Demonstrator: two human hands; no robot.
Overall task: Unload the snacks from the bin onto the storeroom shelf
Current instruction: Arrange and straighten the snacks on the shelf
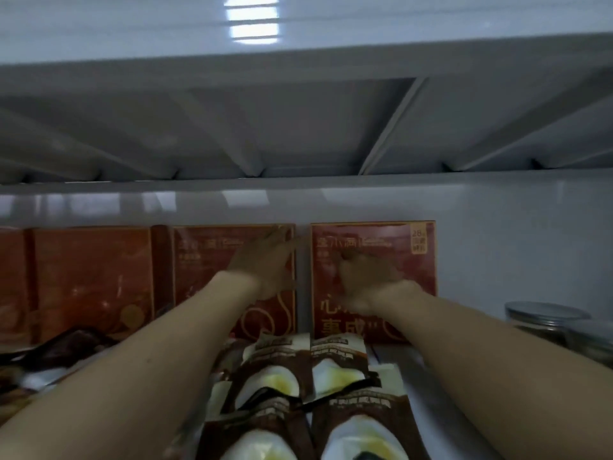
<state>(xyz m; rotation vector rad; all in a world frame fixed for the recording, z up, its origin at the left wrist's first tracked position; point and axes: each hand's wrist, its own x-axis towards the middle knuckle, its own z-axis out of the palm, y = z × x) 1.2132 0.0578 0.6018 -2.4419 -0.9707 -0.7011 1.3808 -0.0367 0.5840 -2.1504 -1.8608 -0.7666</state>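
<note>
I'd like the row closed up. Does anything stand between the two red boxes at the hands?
Nothing visible: only bare wall shows in the gap between the left box and the right box. The packets lie just in front.

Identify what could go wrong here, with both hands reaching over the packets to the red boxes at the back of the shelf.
The forearms pass low over the loose brown packets; pulling back could drag some off the shelf. The red boxes stand upright with a gap between two; a push from the left hand or right hand might tip one.
</note>
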